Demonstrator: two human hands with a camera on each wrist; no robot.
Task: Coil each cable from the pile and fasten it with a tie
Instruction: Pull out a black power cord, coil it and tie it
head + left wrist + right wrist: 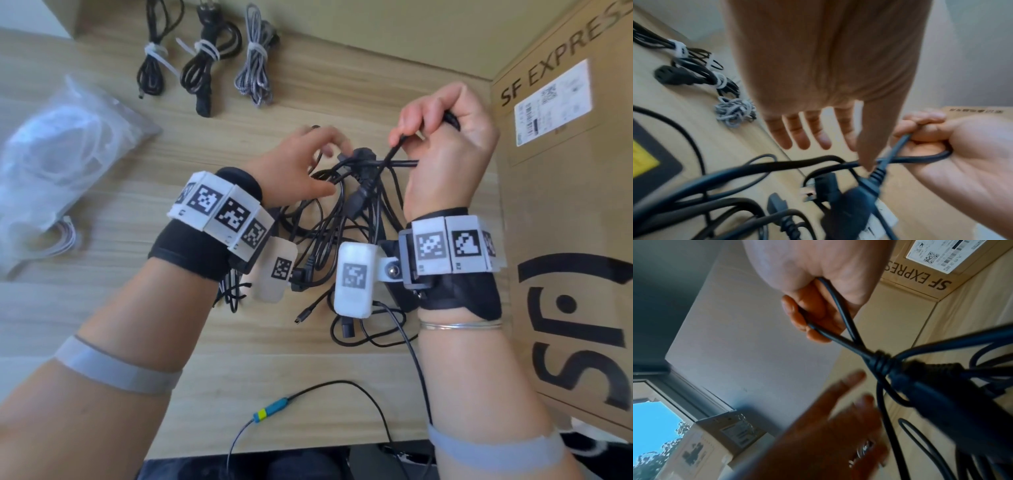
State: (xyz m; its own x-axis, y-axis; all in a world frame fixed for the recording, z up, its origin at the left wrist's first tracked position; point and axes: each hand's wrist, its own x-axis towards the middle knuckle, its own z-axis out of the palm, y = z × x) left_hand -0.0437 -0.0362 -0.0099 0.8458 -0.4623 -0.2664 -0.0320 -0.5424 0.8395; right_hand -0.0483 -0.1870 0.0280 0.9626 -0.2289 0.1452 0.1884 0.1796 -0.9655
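A tangled pile of black cables (329, 226) lies in the middle of the wooden table (171, 171). My right hand (442, 126) is raised above the pile and grips a loop of a black power cable (388, 159); the loop crosses itself just below the fist (813, 313), above its plug (931, 386). My left hand (308, 161) hovers open over the pile with fingers (805, 138) straight, its thumb by the cable's crossing (882, 162). Three coiled cables fastened with white ties lie at the far edge: two black (154, 65) (205, 61), one grey braided (255, 61).
A clear bag of white ties (61, 154) lies at the left. A large cardboard box (565, 205) walls the right side. A thin wire with a blue-green connector (270, 409) runs near the front edge. A black brick with a yellow label (645, 162) sits by the pile.
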